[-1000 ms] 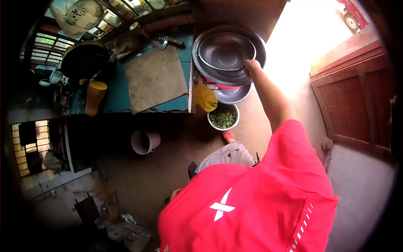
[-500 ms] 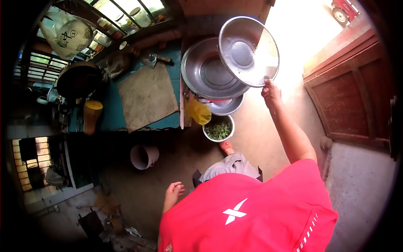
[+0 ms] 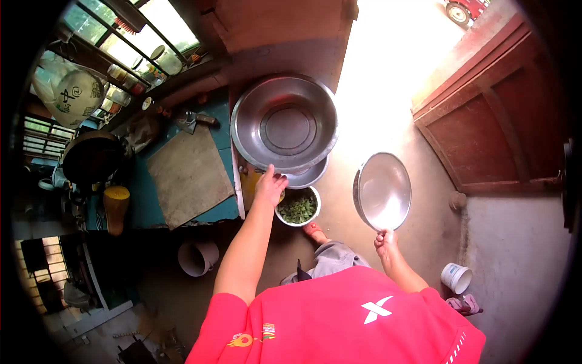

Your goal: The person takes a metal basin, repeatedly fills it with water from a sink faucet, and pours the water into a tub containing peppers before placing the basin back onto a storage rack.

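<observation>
My right hand (image 3: 386,240) is closed on the rim of a metal colander (image 3: 382,189), held tilted out to the right above the floor. My left hand (image 3: 270,184) reaches forward with its fingers apart, fingertips right at the near rim of a large metal basin (image 3: 326,144). A smaller metal basin (image 3: 312,175) shows partly beneath the large one. Behind my left hand, a yellow plastic bag (image 3: 250,183) is partly hidden. Just below stands a white bucket (image 3: 317,208) containing green leaves (image 3: 297,209).
On the left, a teal counter (image 3: 138,195) carries a board (image 3: 191,176), a cleaver (image 3: 197,120), a cut squash (image 3: 116,209) and a wok (image 3: 92,162). A pale bucket (image 3: 198,258) stands below it. A small white bucket (image 3: 456,278) and a red-brown door (image 3: 479,133) are on the right.
The colander has come down and back from over the large basin to the right side, still in my right hand. My left hand has moved forward from my side to the basin's near rim.
</observation>
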### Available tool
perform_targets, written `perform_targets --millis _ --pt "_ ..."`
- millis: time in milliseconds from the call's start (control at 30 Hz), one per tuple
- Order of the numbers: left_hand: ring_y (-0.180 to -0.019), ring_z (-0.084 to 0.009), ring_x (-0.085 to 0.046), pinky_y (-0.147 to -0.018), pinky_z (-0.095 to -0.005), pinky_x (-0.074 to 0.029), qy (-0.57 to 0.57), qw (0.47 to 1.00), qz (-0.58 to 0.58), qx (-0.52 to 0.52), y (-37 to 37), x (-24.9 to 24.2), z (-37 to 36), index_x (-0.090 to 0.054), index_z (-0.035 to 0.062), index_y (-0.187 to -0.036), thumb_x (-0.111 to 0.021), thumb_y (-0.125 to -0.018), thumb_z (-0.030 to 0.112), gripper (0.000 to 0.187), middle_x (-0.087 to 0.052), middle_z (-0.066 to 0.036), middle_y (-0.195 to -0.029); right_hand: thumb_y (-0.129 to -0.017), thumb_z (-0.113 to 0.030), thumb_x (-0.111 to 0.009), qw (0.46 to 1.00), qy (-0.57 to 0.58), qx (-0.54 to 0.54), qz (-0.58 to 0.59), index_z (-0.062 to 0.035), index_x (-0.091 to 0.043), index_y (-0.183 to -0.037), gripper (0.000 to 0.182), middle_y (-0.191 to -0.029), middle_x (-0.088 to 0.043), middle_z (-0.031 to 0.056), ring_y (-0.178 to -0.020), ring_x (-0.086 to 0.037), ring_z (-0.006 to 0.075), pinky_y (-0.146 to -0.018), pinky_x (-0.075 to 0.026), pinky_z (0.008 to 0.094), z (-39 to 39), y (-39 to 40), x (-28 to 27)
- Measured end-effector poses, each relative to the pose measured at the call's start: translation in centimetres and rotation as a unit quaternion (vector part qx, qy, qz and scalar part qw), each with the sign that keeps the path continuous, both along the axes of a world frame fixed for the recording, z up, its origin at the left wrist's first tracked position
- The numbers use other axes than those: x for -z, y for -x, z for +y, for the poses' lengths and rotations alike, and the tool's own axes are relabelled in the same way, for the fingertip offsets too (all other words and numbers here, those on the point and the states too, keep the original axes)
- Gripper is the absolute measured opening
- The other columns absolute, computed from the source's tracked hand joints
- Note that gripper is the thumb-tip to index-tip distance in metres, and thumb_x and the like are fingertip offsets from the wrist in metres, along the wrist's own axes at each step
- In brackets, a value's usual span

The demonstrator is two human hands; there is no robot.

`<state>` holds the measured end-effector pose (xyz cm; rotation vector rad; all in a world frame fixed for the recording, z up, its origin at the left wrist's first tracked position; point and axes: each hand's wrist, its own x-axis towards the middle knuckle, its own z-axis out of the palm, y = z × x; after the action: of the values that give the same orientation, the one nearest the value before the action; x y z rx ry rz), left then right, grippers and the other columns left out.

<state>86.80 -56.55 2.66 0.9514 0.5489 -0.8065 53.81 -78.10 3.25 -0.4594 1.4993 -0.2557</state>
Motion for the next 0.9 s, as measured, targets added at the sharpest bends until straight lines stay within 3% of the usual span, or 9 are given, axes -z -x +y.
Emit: perform_targets --millis 133,200,267,333,467,533,633,700,900 --pt "-0.093 -0.0312 -0.051 -0.068 -0.0426 -0.048 -0.056 0.992 0.114 -0.015 -3.4 -0.3 -3.2 -0.044 0.0094 -0.112 -0.062 -0.078 0.036 0.047 -0.051 -0.011 -0.107 -0.072 -0.011 -0.048 0.997 -0.015 -0.056 0.049 -0.0119 -0.039 -0.065 0.011 -0.05 -0.035 -0.0011 -0.035 -0.032 0.008 -0.03 -0.024 0.0208 0.4 2.8 -0.2" --pt "-0.081 -0.0289 -0.054 -0.058 -0.0378 -0.049 -0.094 0.987 0.128 -0.021 -4.7 -0.8 -3.4 -0.047 0.0069 -0.102 -0.059 -0.075 0.014 0.03 -0.054 -0.012 -0.098 -0.072 -0.01 -0.048 0.992 0.004 -0.092 0.087 -0.0086 -0.04 -0.068 0.009 -0.051 -0.038 -0.0002 -0.036 -0.033 0.0074 -0.03 -0.025 0.0213 0.4 2.6 0.1" --pt "-0.066 -0.0267 -0.054 -0.051 -0.0326 -0.048 -0.098 0.987 0.124 -0.024 -4.9 -3.6 -3.2 -0.045 0.0016 -0.099 -0.056 -0.073 0.005 0.028 -0.055 -0.015 -0.086 -0.071 -0.009 -0.048 0.981 0.047 -0.15 0.111 -0.0064 -0.041 -0.075 0.008 -0.052 -0.04 0.0008 -0.037 -0.036 0.0082 -0.03 -0.026 0.0224 0.1 1.3 0.3" --pt "-0.061 -0.0252 -0.055 -0.047 -0.0255 -0.047 -0.051 0.99 0.129 0.014 -4.8 -5.3 -1.8 -0.049 0.0003 -0.087 -0.056 -0.07 0.002 0.018 -0.057 -0.016 -0.081 -0.07 -0.009 -0.049 0.97 0.088 -0.183 0.137 -0.0036 -0.041 -0.083 0.016 -0.055 -0.043 0.0026 -0.038 -0.038 0.0086 -0.03 -0.027 0.0228 0.0 -1.1 0.5" --pt "-0.062 -0.0163 -0.056 -0.048 -0.0222 -0.046 -0.034 0.998 0.056 -0.011 -1.6 -12.9 1.4 -0.051 0.0037 -0.092 -0.057 -0.073 0.007 0.02 -0.059 -0.007 -0.084 -0.067 -0.008 -0.051 0.959 0.127 -0.236 0.095 0.0009 -0.045 -0.09 0.025 -0.053 -0.048 0.0054 -0.036 -0.043 0.0114 -0.029 -0.03 0.0263 -1.2 -6.4 0.6" --pt "-0.075 -0.0193 -0.058 -0.055 -0.0302 -0.049 0.015 0.999 0.03 -0.001 -0.9 -14.8 5.3 -0.053 0.007 -0.09 -0.061 -0.071 0.009 0.021 -0.059 -0.004 -0.089 -0.067 -0.01 -0.051 0.951 0.151 -0.263 0.066 0.0014 -0.046 -0.093 0.029 -0.054 -0.05 0.0059 -0.037 -0.045 0.0123 -0.03 -0.033 0.0271 -1.3 -8.7 0.6" --pt "-0.09 -0.0215 -0.058 -0.075 -0.036 -0.049 -0.015 0.997 -0.021 -0.076 2.7 -18.9 8.3 -0.054 0.0058 -0.099 -0.059 -0.073 0.011 0.027 -0.059 -0.006 -0.098 -0.065 -0.013 -0.052 0.927 0.203 -0.31 0.058 0.0018 -0.048 -0.097 0.036 -0.056 -0.053 0.0067 -0.039 -0.049 0.0139 -0.035 -0.038 0.0283 -1.7 -12.3 0.4" --pt "-0.094 -0.0222 -0.057 -0.082 -0.0374 -0.047 -0.027 0.992 -0.035 -0.117 5.0 -20.4 10.2 -0.054 0.0054 -0.102 -0.058 -0.074 0.012 0.029 -0.059 -0.007 -0.101 -0.064 -0.018 -0.053 0.911 0.227 -0.334 0.08 0.0011 -0.05 -0.099 0.04 -0.058 -0.056 0.0073 -0.041 -0.051 0.0151 -0.041 -0.043 0.0292 -2.0 -13.7 -0.7" --pt "-0.096 -0.0219 -0.055 -0.083 -0.036 -0.046 -0.061 0.966 -0.062 -0.245 12.5 -21.5 16.2 -0.056 0.0029 -0.093 -0.055 -0.076 0.011 0.019 -0.059 -0.008 -0.1 -0.065 -0.017 -0.052 0.891 0.239 -0.361 0.134 0.001 -0.049 -0.098 0.037 -0.057 -0.055 0.0065 -0.04 -0.051 0.014 -0.037 -0.041 0.0281 -4.9 -12.0 -1.4"
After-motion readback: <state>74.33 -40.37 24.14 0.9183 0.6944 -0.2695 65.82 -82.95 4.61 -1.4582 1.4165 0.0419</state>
